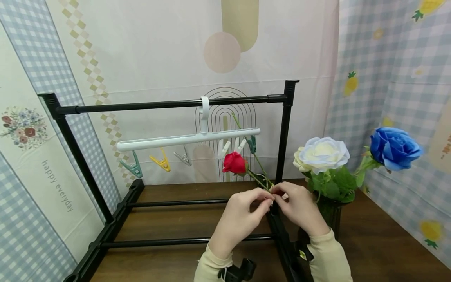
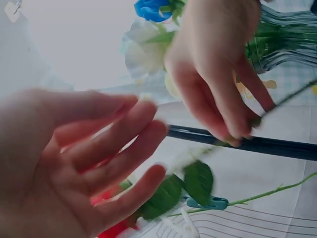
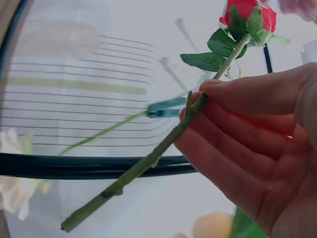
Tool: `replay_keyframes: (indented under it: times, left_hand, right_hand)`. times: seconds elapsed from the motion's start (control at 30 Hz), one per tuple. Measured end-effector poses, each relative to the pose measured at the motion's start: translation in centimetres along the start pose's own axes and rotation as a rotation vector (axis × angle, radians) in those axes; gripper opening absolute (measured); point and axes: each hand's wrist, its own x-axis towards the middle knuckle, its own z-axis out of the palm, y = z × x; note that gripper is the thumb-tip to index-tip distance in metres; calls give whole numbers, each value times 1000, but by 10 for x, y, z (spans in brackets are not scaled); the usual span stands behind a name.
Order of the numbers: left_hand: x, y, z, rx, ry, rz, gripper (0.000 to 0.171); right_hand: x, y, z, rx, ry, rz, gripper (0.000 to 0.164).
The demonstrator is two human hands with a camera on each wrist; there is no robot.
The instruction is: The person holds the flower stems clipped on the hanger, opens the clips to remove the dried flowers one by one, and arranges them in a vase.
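Observation:
A red rose (image 1: 234,163) with dark green leaves (image 2: 199,182) leans left, its stem (image 3: 148,166) running down to the right. My right hand (image 1: 299,205) pinches that stem between thumb and fingertips. Close beside it is my left hand (image 1: 243,219), its fingers loosely extended near the bloom in the left wrist view, with no hold visible. A pale hanger (image 1: 188,139) hangs from the black rack (image 1: 151,105). Its dark teal clip (image 1: 251,144) grips another thin green stem (image 2: 277,190), whose lower end is hidden by my hands in the head view.
White clips (image 1: 224,149), a grey clip (image 1: 183,156), a yellow clip (image 1: 161,160) and a green clip (image 1: 133,166) hang along the hanger. At right, a glass vase (image 1: 329,215) holds a white rose (image 1: 322,154) and a blue rose (image 1: 395,149). The rack stands on a brown table (image 1: 380,243).

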Motion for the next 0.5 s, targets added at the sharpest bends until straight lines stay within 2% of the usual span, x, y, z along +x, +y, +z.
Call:
replay_keyframes:
  times: [0.1,0.23,0.4,0.5]
  left_hand:
    - [-1,-1,-1,-27,-146,-1,10]
    - [0,-3,3,14,-305,-7,12]
    - [2,-5,10,143,-365,28,13]
    - [3,-6,13,188,-381,34,14]
  right_hand:
    - [-2,-2,-12,12,65,-36,18]
    - [-4,-2,-26,4,160,-74,21]
    - [-7,4,-43,-25,308,-63,24]
    - [-8,9,-52,9,417,-23,25]
